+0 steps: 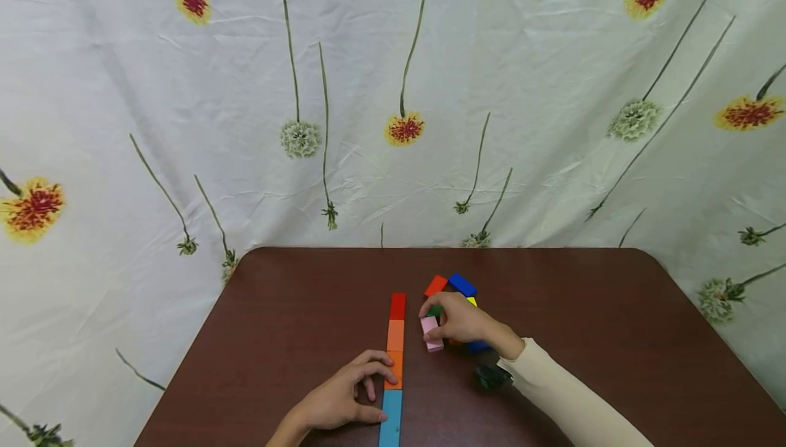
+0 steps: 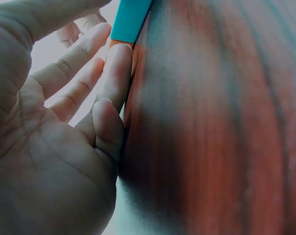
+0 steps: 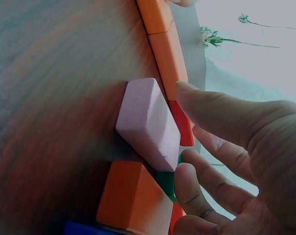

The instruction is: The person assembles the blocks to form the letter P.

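Note:
A straight row of blocks runs away from the near side: a light blue block (image 1: 391, 416), an orange block (image 1: 397, 370), a lighter orange block (image 1: 396, 335) and a red block (image 1: 398, 306). My left hand (image 1: 344, 392) lies along the row's left side, fingertips at the orange block and thumb at the light blue one. To the right of the row, a pink block (image 3: 150, 122) lies on the table. My right hand (image 1: 463, 319) is over it, thumb and fingers spread apart around it in the right wrist view.
Beyond and beside my right hand lie more loose blocks: a red one (image 1: 436, 286), a blue one (image 1: 462, 284), a green one (image 1: 434, 311) and an orange one (image 3: 133, 198). A small dark object (image 1: 491, 377) shows below the right cuff. A flowered cloth (image 1: 368, 92) hangs behind the brown table (image 1: 295, 310).

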`<action>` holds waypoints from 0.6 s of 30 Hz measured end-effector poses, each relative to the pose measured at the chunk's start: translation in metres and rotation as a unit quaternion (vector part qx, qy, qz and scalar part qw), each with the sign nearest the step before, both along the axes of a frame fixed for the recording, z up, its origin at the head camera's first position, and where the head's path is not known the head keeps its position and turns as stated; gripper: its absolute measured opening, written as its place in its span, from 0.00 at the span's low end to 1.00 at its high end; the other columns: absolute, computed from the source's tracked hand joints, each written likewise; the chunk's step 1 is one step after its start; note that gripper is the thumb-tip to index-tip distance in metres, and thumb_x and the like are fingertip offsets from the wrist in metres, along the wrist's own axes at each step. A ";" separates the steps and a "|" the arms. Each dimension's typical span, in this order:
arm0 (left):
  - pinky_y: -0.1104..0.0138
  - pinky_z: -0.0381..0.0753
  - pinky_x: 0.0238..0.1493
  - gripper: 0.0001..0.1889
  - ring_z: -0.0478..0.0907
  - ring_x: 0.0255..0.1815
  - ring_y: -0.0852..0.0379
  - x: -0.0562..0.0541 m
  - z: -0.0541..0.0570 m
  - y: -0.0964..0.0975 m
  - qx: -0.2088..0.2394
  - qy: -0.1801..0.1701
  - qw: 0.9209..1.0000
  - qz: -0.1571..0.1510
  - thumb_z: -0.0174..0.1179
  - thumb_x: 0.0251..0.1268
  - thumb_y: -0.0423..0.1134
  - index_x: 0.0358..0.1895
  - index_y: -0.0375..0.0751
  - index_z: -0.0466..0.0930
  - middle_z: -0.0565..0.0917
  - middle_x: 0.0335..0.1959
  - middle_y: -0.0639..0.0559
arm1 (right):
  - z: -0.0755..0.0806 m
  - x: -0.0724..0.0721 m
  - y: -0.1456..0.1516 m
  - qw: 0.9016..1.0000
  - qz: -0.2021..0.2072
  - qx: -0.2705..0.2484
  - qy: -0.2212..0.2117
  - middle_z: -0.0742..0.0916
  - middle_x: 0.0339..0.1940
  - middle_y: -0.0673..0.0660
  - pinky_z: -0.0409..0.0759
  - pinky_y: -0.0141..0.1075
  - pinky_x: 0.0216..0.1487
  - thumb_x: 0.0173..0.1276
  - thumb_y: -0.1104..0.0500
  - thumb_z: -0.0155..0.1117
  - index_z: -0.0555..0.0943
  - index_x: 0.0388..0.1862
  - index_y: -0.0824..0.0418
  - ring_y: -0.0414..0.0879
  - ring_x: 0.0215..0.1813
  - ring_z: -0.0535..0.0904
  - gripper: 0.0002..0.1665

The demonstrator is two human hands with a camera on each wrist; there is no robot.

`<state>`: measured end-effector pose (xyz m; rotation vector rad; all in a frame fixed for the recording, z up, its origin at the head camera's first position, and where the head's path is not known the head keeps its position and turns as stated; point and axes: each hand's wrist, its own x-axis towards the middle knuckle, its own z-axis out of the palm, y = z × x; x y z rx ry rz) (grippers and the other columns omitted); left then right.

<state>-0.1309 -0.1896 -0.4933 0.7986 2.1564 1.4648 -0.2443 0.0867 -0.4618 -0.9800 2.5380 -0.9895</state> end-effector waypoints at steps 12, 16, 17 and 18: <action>0.72 0.73 0.37 0.18 0.73 0.37 0.60 0.000 -0.002 0.000 0.000 -0.013 1.000 0.003 0.70 0.63 0.39 0.56 0.46 0.79 0.65 0.69 0.43 | 0.000 0.011 0.006 0.998 0.034 0.033 0.044 0.81 0.33 0.56 0.70 0.29 0.32 0.54 0.58 0.81 0.82 0.46 0.60 0.36 0.28 0.69 0.22; 0.72 0.74 0.37 0.18 0.73 0.37 0.60 0.000 -0.002 -0.001 0.000 -0.016 1.000 0.005 0.70 0.63 0.39 0.55 0.46 0.79 0.65 0.69 0.43 | 0.001 0.013 0.006 0.997 0.033 0.043 0.054 0.83 0.40 0.54 0.71 0.29 0.33 0.55 0.58 0.81 0.82 0.48 0.60 0.36 0.29 0.69 0.23; 0.72 0.74 0.37 0.18 0.73 0.37 0.60 0.000 -0.002 -0.001 -0.001 -0.014 1.000 0.006 0.70 0.63 0.39 0.55 0.46 0.79 0.65 0.69 0.43 | 0.001 0.013 0.006 0.997 0.033 0.044 0.057 0.84 0.42 0.54 0.71 0.29 0.34 0.55 0.58 0.81 0.82 0.48 0.60 0.36 0.29 0.69 0.23; 0.72 0.74 0.37 0.18 0.73 0.37 0.60 0.000 -0.002 -0.001 -0.003 -0.011 1.000 0.006 0.70 0.63 0.39 0.55 0.46 0.79 0.65 0.69 0.43 | 0.001 0.013 0.006 0.997 0.034 0.043 0.059 0.84 0.44 0.54 0.72 0.29 0.34 0.55 0.58 0.81 0.82 0.48 0.60 0.36 0.30 0.70 0.23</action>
